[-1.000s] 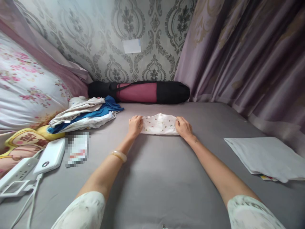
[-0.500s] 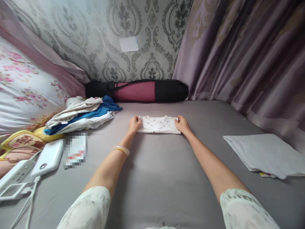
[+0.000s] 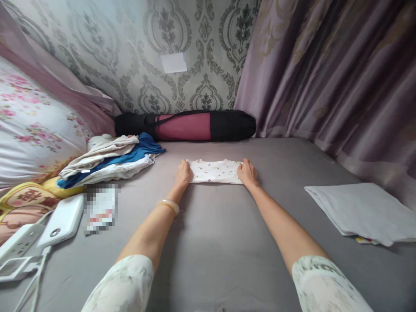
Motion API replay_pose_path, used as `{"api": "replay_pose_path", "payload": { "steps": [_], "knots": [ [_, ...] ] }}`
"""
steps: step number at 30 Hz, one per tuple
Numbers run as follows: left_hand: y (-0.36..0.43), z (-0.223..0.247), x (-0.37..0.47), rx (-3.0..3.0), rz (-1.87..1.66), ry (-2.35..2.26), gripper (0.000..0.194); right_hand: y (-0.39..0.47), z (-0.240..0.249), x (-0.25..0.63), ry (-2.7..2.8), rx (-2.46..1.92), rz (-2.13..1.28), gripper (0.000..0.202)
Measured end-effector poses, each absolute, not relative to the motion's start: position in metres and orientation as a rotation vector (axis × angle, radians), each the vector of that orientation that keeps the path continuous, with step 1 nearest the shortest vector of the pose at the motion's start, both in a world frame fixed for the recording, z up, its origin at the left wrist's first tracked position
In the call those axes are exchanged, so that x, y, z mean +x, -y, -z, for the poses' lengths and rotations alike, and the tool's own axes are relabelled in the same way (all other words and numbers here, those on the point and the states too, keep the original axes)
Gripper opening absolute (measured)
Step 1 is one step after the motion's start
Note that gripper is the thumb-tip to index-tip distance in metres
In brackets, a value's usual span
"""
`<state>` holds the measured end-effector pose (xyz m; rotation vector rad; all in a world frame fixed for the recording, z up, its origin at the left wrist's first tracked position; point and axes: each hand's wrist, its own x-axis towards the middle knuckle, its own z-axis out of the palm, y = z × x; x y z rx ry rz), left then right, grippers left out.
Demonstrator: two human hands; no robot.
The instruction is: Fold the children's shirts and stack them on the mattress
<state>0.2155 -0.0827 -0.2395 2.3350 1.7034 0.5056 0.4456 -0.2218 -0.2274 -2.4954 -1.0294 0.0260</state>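
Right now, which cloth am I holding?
The white printed cloth, between your left hand and right hand; the pale folded cloth at right and clothes pile at left lie untouched.

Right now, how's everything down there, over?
Left grip, right grip: closed on opposite ends of white printed rectangular cloth. Cloth spans crosswise over grey sheet. Rumpled beige-blue-white clothes pile off left, apart from both.

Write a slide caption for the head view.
Left-hand grip and right-hand grip hold a patterned white cloth over a gray sheet.
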Motion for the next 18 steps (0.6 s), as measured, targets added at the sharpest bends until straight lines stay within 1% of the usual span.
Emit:
{"api": "replay_pose_path", "payload": {
  "steps": [6,8,10,13,15,18],
  "knots": [
    [0.083,0.229,0.216,2.250,-0.475,-1.787,0.028,0.225,0.217,0.441,0.973,-2.567,-0.039,0.037],
    [0.085,0.223,0.215,2.312,-0.537,-1.801,0.030,0.223,0.212,0.440,1.064,-2.552,0.049,0.035],
    [0.091,0.216,0.218,2.432,-0.649,-1.778,0.030,0.217,0.206,0.436,1.292,-2.469,0.143,0.035],
    [0.109,0.212,0.228,2.636,-0.688,-1.491,0.026,0.203,0.200,0.427,1.603,-2.370,0.089,0.036],
    [0.124,0.215,0.237,2.740,-0.606,-1.169,0.023,0.192,0.199,0.421,1.680,-2.394,-0.002,0.040],
    [0.142,0.226,0.249,2.771,-0.546,-0.907,0.022,0.181,0.202,0.416,1.709,-2.430,-0.086,0.039]
  ]
}}
